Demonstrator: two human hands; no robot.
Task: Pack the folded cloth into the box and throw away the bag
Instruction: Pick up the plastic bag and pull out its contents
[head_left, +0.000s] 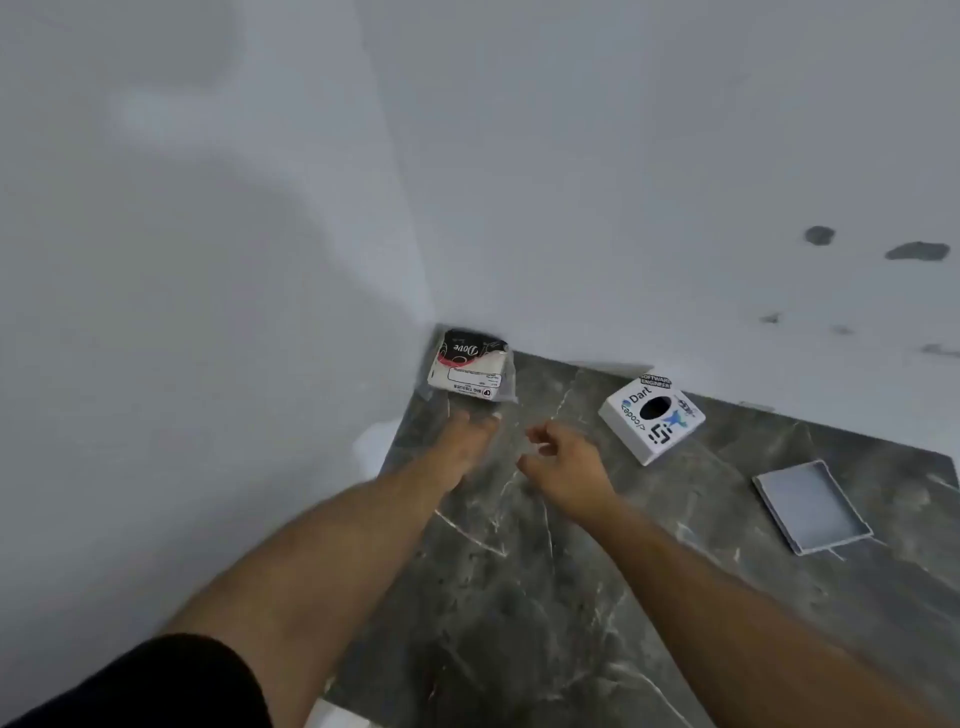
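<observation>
Bag (470, 370) of folded cloth lies in the corner, just beyond both hands.
Left hand (470, 441) nearer, fingers extended, empty; right hand (563, 467) loosely curled, empty.

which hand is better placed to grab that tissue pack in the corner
Probably the left. The left hand reaches straight at the tissue pack, its fingertips just short of the wrapper's near edge. The right hand hangs open farther back, more toward the white box.
</observation>
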